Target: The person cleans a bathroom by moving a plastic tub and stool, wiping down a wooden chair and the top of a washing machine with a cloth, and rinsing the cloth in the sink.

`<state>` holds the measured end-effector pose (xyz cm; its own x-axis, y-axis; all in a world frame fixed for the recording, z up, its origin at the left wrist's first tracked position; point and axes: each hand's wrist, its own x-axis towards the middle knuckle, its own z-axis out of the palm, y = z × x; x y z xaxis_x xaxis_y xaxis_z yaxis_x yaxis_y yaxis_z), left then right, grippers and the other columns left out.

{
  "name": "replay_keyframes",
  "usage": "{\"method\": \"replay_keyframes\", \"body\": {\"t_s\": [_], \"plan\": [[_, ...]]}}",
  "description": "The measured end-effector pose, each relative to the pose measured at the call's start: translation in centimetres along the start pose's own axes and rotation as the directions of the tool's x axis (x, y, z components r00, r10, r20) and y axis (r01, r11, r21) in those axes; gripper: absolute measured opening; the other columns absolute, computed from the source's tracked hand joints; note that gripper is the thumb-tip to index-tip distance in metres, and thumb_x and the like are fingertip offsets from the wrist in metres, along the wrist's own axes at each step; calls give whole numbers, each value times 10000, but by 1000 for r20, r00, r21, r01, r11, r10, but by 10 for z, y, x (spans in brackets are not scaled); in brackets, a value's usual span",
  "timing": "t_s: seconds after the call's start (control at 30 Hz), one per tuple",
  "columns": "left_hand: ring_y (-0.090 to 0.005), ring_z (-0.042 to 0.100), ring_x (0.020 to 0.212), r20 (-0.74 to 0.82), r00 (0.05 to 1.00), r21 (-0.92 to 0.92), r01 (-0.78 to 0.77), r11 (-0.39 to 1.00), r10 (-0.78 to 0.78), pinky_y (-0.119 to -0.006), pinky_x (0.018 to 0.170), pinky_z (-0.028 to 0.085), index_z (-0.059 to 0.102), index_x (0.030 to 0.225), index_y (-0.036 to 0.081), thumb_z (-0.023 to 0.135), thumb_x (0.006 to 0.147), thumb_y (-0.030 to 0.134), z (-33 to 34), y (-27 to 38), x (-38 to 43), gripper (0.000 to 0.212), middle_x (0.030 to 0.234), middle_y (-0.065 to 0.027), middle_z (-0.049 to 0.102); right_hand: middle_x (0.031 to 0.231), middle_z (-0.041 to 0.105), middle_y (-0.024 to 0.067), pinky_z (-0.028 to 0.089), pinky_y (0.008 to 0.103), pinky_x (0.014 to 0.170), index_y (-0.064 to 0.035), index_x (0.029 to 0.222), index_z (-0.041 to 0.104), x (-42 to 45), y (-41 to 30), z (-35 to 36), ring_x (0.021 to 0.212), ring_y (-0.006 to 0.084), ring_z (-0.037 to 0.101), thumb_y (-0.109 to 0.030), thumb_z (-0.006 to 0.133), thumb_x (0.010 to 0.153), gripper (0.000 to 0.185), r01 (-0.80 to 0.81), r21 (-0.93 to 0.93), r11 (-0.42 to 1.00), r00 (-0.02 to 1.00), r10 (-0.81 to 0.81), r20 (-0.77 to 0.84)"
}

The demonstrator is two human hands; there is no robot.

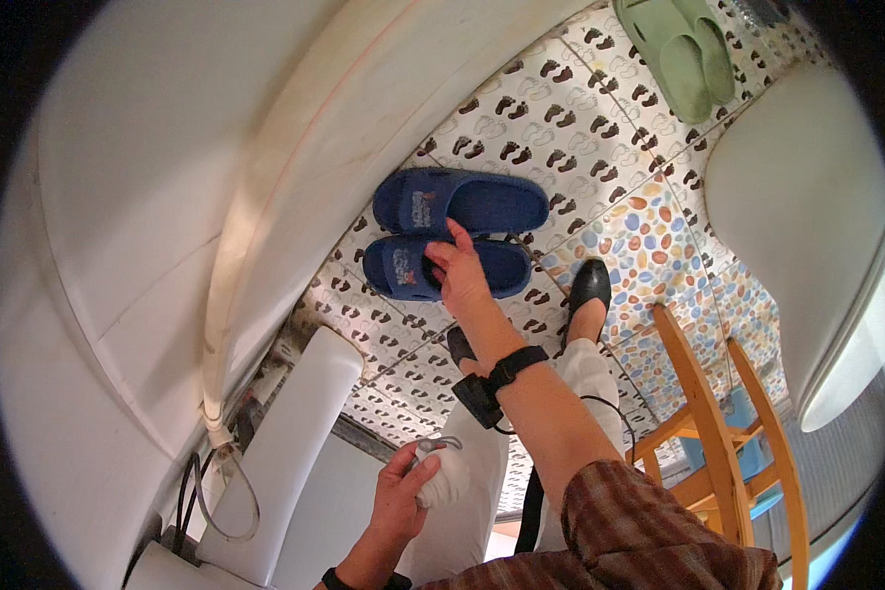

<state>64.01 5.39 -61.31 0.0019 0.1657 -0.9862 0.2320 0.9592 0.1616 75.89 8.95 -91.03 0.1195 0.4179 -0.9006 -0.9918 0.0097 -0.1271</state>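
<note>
A pair of dark blue slide slippers lies side by side on the tiled floor, the upper one (498,204) and the lower one (512,267). My right hand (461,276) is over them. One finger reaches to the inner edge of the upper slipper, and the other fingers bend into the opening of the lower one; whether they grip is hidden. My left hand (398,494), lower down, holds a bunched white item (444,479) with a grey loop, perhaps cloth, in front of my light trousers.
A large white curved fixture (155,147) fills the left. Below it are a long white piece (287,442) and a grey looped hose (254,509). Green slippers (682,66) lie at the upper right, near a white rounded fixture (789,184). A wooden frame (715,435) stands right of my legs.
</note>
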Motion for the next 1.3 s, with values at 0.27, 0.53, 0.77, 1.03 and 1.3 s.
{"method": "replay_keyframes", "body": {"t_s": [0.27,0.53,0.77,1.03,1.3], "plan": [[-151,627,928,-23,1000,13,6,1000,-6,-303,847,506,622,1102,5,622,900,75,14,6,-1,213,1012,-61,656,982,552,51,467,482,844,-171,1342,301,17,-125,-44,922,215,543,-58,643,800,651,389,317,865,907,-299,-296],[-159,636,913,3,1000,39,-5,999,5,-308,838,512,624,1100,2,618,899,67,24,7,8,211,1010,-68,661,904,522,116,564,524,836,-44,1213,355,57,-280,-87,785,244,593,10,578,831,445,429,420,800,903,-395,-169],[-167,638,925,6,1000,31,-30,999,30,-317,847,515,629,1093,5,622,897,63,29,9,9,204,1013,-74,665,676,497,36,457,320,559,-60,865,511,48,-323,-97,574,158,483,-172,618,907,160,382,-109,918,897,-396,-197],[-171,631,935,38,999,58,5,998,-7,-320,852,511,625,1099,3,614,903,69,33,4,20,208,1022,-70,658,655,510,5,389,265,485,-70,738,514,52,-362,-75,535,118,439,-214,620,931,264,493,-467,734,827,-562,-10],[-167,629,939,-53,998,76,44,996,-40,-318,856,507,620,1107,6,611,904,81,33,8,21,217,1024,-75,656,649,565,38,474,292,490,-18,793,558,70,-357,-88,521,145,524,-220,592,940,252,533,-516,670,775,-631,-19]]}}
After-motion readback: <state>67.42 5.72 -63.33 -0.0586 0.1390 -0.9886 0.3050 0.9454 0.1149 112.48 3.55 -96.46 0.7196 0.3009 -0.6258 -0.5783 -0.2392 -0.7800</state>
